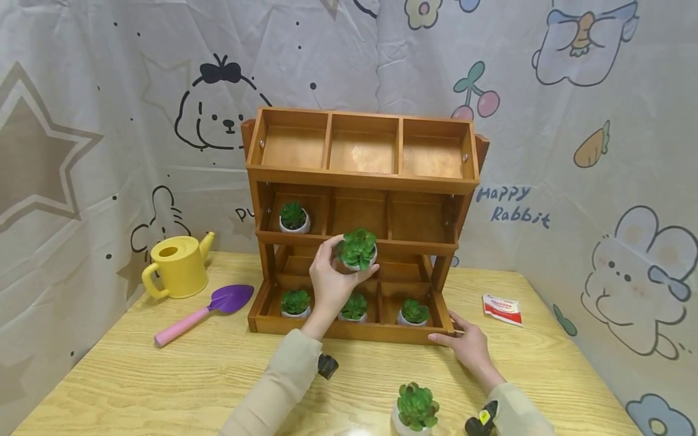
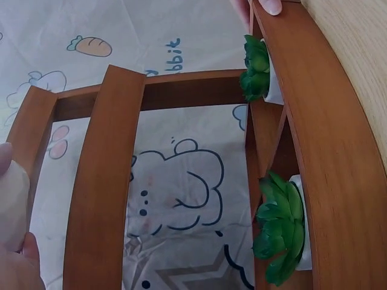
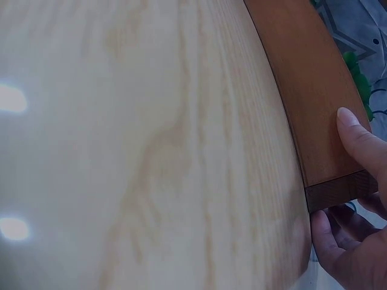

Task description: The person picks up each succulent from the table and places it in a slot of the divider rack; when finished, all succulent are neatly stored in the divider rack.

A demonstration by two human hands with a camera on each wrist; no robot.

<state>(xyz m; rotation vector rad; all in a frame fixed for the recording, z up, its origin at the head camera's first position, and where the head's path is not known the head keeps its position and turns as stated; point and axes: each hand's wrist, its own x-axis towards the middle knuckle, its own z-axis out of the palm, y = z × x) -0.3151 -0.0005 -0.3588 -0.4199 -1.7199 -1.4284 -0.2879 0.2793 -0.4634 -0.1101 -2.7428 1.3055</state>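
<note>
The wood-grain table (image 1: 163,381) carries everything in front of me. On it stands the three-tier wooden planter rack (image 1: 354,330), its trays tipped toward me, probably so each compartment can be seen and reached. The yellow watering can (image 1: 180,272) and the purple-bladed trowel (image 1: 209,312) lie off to the left, out of my arms' way. My right hand (image 1: 471,345) grips the rack's lower right corner, thumb on the front board and fingers round the end, I judge to steady it. My left hand (image 1: 334,284) holds a potted succulent (image 1: 358,248) before the middle tier, pinching the white pot, which spares the leaves. One pot sits in that tier's left compartment (image 1: 294,218), three fill the bottom tier, one each, and another potted succulent (image 1: 416,407) stands near me. A red-and-white packet (image 1: 503,309) lies right of the rack.
</note>
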